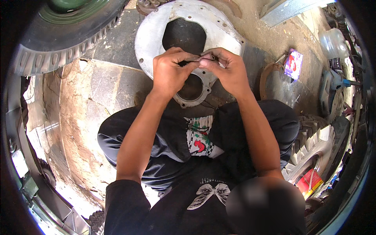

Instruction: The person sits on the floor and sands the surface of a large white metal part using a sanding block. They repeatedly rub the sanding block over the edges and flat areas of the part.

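My left hand (168, 72) and my right hand (230, 74) meet in front of me, fingers pinched together. Between their fingertips is a small folded brownish piece (207, 57), which looks like sandpaper; fingers cover part of it. Below the hands lies a large silver-grey bell housing (150, 37), flat on the ground. It has one big opening, a smaller round opening nearer my legs, and several bolt holes along its rim. My hands are over the part between the two openings; whether they touch the metal I cannot tell.
A big tyre (74, 49) with a green rim stands at the upper left. To the right are a rusty curved metal band (265, 80), a purple packet (293, 64), a clear plastic bottle (333, 43) and another tyre (311, 143). A metal beam (290, 11) lies at the upper right.
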Demonstrator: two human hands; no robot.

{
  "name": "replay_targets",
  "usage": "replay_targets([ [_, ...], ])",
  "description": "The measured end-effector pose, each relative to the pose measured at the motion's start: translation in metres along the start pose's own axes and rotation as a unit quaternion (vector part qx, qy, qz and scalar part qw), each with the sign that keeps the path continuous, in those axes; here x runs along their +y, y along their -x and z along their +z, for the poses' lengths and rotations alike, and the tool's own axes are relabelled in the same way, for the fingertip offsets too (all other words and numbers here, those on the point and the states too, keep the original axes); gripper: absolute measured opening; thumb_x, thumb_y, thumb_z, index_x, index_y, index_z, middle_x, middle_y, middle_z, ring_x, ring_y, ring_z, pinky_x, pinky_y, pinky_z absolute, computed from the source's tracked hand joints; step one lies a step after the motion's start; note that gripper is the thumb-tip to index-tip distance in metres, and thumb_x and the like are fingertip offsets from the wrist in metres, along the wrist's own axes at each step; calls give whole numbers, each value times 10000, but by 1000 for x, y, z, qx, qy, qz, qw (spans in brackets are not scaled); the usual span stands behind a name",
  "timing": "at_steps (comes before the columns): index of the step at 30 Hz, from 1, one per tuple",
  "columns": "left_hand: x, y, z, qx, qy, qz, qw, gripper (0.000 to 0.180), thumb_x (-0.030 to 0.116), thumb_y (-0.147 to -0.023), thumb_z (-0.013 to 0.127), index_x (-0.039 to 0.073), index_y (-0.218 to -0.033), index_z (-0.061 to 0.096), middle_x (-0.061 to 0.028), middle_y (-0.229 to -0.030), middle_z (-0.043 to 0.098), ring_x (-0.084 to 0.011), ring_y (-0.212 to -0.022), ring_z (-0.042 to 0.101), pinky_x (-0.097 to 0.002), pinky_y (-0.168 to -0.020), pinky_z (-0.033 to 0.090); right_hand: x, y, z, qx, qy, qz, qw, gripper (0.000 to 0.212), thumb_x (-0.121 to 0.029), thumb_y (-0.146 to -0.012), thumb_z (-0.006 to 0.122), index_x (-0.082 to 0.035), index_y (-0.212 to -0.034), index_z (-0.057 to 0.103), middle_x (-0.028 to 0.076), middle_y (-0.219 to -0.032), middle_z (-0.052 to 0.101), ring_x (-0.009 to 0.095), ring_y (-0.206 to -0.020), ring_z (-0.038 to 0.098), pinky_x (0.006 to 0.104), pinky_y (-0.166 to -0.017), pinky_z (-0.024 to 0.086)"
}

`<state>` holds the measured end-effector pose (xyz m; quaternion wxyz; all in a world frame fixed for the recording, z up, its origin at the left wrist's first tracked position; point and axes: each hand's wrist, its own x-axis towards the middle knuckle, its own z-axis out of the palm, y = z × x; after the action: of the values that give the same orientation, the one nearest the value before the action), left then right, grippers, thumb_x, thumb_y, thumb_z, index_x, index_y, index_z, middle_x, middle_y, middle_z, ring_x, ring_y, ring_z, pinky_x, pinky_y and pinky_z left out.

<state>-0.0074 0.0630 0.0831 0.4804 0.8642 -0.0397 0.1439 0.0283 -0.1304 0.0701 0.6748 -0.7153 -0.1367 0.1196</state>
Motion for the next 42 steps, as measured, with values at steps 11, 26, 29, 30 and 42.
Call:
replay_targets([
  [11, -7, 6, 26, 21, 206, -129, 970, 228, 106, -843, 900, 27, -1050, 847, -115, -918, 814, -136, -769, 743, -296, -709, 576, 6, 4, 26, 105, -294, 122, 942, 174, -180, -1102, 645, -51, -1216, 668, 42, -1130, 720, 130, -1029, 675, 298, -897, 543],
  [26, -54, -26, 7, 135, 241, -311, 909, 205, 127, -932, 828, 32, -1113, 830, -143, -1025, 825, -211, -857, 770, -329, -838, 581, 17, -125, 85, 178, -184, 209, 944, 362, -262, -976, 833, -22, -1228, 732, -19, -940, 699, 120, -787, 588, 278, -741, 484],
  [29, -69, -27, 16, 239, 141, -271, 922, 159, 102, -935, 789, 41, -1078, 823, -166, -1006, 804, -317, -874, 774, -381, -834, 591, 31, -173, 56, 101, 114, 49, 987, 283, -242, -937, 857, -17, -1099, 799, 31, -827, 746, 166, -722, 655, 332, -701, 529],
  [30, -72, -28, 13, 270, 96, -232, 929, 137, 65, -929, 750, 33, -1048, 808, -171, -1010, 779, -375, -938, 744, -432, -863, 583, 28, -186, 56, 80, 245, -19, 966, 275, -247, -920, 868, -23, -1068, 810, 47, -828, 765, 172, -726, 675, 336, -707, 540],
  [42, -79, -26, 2, 283, 84, -277, 914, 207, 6, -884, 741, -19, -1088, 770, -204, -1087, 733, -418, -1052, 677, -500, -941, 536, 27, -222, 57, 50, 505, 11, 862, 349, -374, -786, 944, -137, -1027, 858, 81, -860, 815, 247, -808, 781, 381, -798, 589],
])
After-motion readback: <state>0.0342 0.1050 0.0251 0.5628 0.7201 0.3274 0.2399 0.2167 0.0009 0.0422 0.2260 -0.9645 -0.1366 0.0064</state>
